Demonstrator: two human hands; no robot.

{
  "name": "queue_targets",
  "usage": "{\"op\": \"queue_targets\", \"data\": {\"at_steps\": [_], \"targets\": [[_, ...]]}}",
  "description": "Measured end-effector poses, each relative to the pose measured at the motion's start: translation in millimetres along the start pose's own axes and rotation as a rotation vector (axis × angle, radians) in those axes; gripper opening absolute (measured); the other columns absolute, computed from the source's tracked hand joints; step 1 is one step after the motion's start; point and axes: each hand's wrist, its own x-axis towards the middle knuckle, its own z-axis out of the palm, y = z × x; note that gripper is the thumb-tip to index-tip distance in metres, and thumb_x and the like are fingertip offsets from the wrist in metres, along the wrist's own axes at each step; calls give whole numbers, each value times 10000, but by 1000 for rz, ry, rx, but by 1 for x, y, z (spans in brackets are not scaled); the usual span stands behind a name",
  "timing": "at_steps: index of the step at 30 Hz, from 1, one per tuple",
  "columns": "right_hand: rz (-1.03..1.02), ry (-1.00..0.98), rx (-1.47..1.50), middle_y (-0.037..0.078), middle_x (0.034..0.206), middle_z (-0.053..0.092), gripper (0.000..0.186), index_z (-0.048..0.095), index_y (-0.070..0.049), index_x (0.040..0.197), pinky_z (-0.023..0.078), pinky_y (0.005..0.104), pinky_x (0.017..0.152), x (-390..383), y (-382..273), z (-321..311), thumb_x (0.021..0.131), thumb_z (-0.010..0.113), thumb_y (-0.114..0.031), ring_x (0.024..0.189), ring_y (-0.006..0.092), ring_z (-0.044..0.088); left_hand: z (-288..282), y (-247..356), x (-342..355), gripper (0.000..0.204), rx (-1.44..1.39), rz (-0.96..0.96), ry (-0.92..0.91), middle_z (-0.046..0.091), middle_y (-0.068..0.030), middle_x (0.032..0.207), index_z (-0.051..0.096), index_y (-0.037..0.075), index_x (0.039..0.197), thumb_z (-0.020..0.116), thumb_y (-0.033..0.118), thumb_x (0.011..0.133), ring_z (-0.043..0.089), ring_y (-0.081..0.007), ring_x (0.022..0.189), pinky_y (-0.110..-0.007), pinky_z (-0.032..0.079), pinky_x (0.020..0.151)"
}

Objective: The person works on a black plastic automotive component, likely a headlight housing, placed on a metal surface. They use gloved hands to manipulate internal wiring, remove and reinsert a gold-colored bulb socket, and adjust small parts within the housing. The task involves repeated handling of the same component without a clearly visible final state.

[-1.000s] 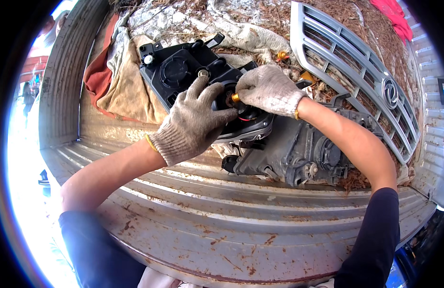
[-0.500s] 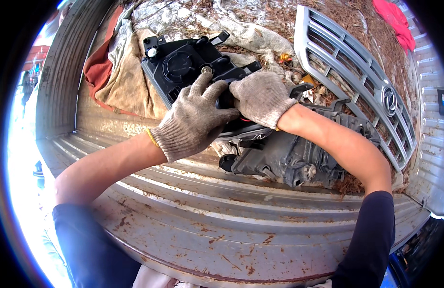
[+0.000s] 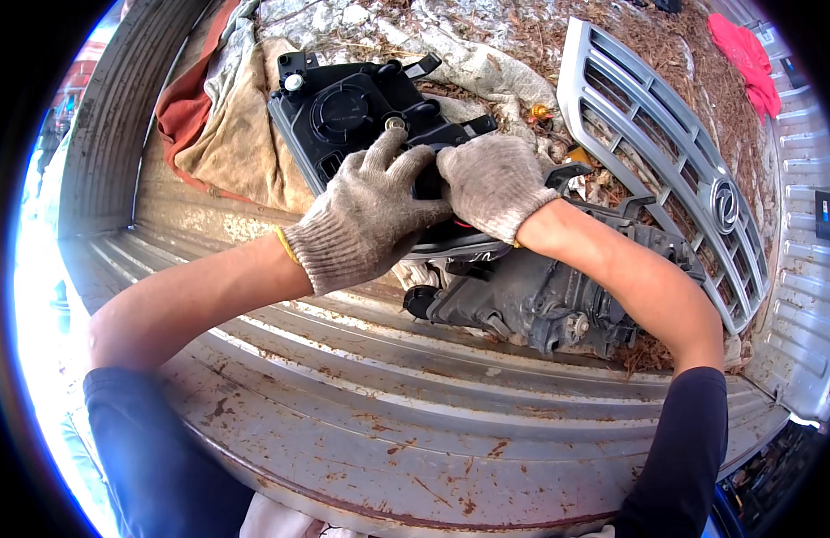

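Note:
A black headlight (image 3: 343, 115) lies back side up in a metal truck bed, with a round cover and mounting tabs on its housing. My left hand (image 3: 372, 202), in a knitted work glove, grips the near part of the housing. Its index finger reaches a small round metal-coloured fitting (image 3: 394, 123), and the thumb points toward the other hand. Right beside it, my gloved right hand (image 3: 493, 182) is closed over the middle of the housing, knuckles up. Its fingertips and whatever they pinch are hidden. A bit of red shows below the hands.
A second, dusty headlight (image 3: 540, 300) lies under my right forearm. Beyond it rests a silver grille (image 3: 670, 152) on dry needles and dirty cloth. Brown and red cloth (image 3: 244, 134) lies at the left. The rusty bed edge (image 3: 415, 511) runs close to my body.
The whole view has shifted slightly. Both hands stay at the same place on the headlight, with hardly any visible finger movement.

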Motion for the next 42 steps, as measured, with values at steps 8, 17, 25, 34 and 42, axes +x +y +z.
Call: {"op": "queue_targets", "data": {"at_steps": [8,17,25,34,42], "targets": [[-15,7,45,148,827,744,153,759,-95,860,578,458,681,-2,2,-2,825,651,-198,811,316,741,-1,1,0,522,10,-17,-3,490,-155,1406,698,351,1234,751,138,760,444,-456,1345,-539,474,1009],[7,-56,241,121,871,739,240,740,-68,941,594,424,784,-3,29,-21,935,600,-262,760,294,718,0,-1,-1,441,0,-1,45,523,-154,1371,731,314,1176,760,148,768,469,-446,1328,-520,496,1004],[-70,-73,525,119,982,731,237,743,-58,1007,534,404,883,-23,60,-23,893,653,-245,938,295,700,-9,-1,3,450,-25,1,-3,519,-164,1384,731,248,1151,763,88,732,444,-461,1352,-522,484,1033],[-93,23,537,113,962,735,210,760,-92,982,540,430,871,-24,57,8,864,636,-214,938,299,701,-13,0,12,473,-34,38,-106,472,-215,1422,713,192,1210,729,39,763,417,-469,1363,-534,409,1096],[-20,-26,612,122,962,738,259,767,-102,1031,543,430,872,-38,46,-6,865,652,-264,939,288,704,-17,1,16,490,19,53,-164,461,-221,1439,694,194,1264,727,74,791,408,-479,1364,-529,392,1117]]}}
